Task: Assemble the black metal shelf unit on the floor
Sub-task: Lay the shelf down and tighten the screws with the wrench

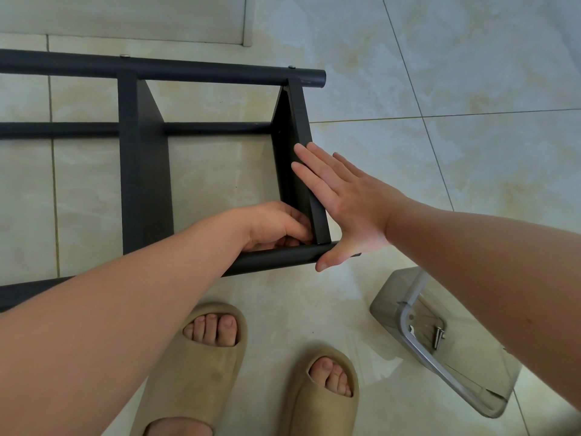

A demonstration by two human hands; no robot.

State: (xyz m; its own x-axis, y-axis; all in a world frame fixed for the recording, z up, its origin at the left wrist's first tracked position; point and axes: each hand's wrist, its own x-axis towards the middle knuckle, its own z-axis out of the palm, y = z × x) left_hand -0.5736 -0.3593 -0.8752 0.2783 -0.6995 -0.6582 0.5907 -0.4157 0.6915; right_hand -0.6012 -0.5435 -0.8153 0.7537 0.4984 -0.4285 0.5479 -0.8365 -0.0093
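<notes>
unit: black metal shelf unit (144, 171), matte, lying on its side on the tiled floor (408, 73)
far post: round tube (204, 70), runs left-right, open end at right, two silver screw heads (125, 55) on top
near post: round tube (283, 256), roughly parallel to far post
low rail: thinner tube (217, 129) down by the floor, between the posts
left panel: flat shelf (143, 184), on edge, spans far post to near post
right panel: flat shelf (289, 136), on edge, near the post ends; near-post joint hidden, can't tell if fastened
</notes>
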